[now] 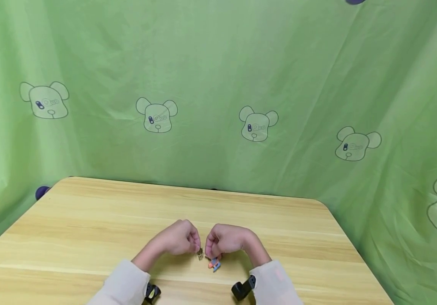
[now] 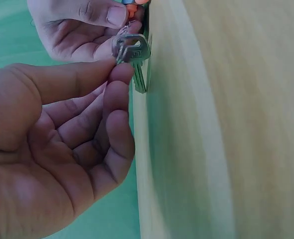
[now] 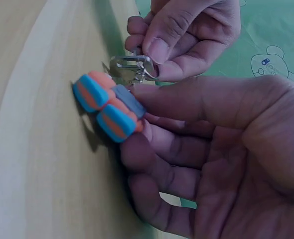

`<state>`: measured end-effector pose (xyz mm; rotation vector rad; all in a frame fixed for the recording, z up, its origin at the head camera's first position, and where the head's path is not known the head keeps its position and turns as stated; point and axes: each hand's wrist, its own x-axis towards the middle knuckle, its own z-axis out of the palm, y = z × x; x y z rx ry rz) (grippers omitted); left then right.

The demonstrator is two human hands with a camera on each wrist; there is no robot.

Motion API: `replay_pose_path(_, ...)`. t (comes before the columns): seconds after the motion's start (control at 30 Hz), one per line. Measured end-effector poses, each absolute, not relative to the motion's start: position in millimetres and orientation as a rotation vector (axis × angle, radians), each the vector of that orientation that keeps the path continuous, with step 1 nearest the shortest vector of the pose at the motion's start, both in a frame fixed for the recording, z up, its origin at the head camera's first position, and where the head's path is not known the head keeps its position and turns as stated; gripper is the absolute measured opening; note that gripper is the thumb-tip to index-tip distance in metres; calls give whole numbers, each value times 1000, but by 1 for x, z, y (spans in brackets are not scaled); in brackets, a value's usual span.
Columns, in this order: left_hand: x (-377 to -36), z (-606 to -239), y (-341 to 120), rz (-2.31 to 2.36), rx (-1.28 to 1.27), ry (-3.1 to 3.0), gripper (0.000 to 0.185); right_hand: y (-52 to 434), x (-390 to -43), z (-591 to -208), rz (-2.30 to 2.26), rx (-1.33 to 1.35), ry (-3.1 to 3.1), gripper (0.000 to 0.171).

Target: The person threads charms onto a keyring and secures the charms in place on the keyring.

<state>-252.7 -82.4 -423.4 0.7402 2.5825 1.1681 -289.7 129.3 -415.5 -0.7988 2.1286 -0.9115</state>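
Note:
Near the front of the table my left hand (image 1: 182, 238) pinches a thin metal key ring (image 2: 120, 56) between thumb and forefinger. A silver key (image 2: 140, 74) hangs from that ring, its blade pointing down. Facing it, my right hand (image 1: 227, 239) holds an orange and blue rubbery keychain charm (image 3: 109, 107) at its chain end, the thumb lying by its grey-blue part. A short metal chain (image 3: 138, 74) runs between charm and ring. The fingertips of both hands are close together, just above the tabletop. Whether the ring is spread apart is too small to tell.
The pale wooden table (image 1: 126, 212) stretches out around both hands. Behind it hangs a green curtain (image 1: 203, 63) printed with bear heads. Black wrist cameras (image 1: 243, 289) sit at both cuffs, low over the table.

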Motion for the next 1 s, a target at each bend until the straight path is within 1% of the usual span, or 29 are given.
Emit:
replay_pose_path(0.3,-248,-422,-80,1080,749,2581,22,128,-287,-413,-858,-784,2145,13)
replay_pose_path(0.53,-246,-420,-80,1036,727,2600,15,126,-286,-412,-832,-776,2179,14)
replay_pose_path(0.73,-246,-421,-81,1015,699,2620,16,125,-287,-411,-791,-785,2255,19)
replay_pose_path(1.0,-246,-420,-85,1028,668,2609,14,128,-288,-408,-776,-823,2342,20)
